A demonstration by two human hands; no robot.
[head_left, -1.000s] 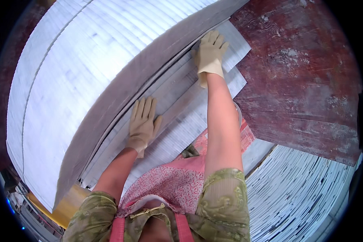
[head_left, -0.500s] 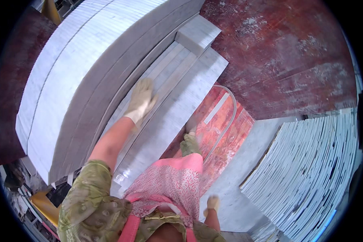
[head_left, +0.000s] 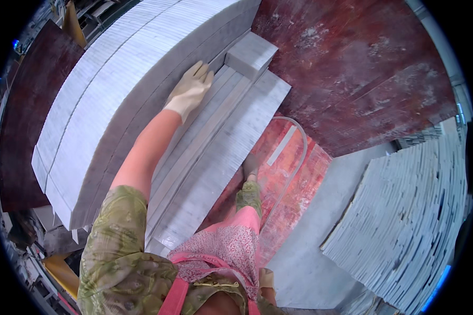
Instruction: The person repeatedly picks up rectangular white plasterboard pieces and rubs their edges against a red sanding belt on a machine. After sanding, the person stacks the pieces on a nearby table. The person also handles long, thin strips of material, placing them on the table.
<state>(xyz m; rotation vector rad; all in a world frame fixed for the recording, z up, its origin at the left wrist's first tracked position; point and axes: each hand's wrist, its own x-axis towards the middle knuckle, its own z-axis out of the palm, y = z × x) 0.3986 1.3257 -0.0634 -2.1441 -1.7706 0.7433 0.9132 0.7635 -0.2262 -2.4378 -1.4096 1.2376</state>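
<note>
Our left grip [head_left: 191, 90] lies with fingers extended at the long pale strips [head_left: 197, 134] mid-frame; of our right grip [head_left: 267, 278] we cannot tell. We judge the strips stiff, brittle, best held near both ends.

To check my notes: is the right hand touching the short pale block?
Apart: the head view shows the right hand low beside the apron, away from the short pale block.
</note>
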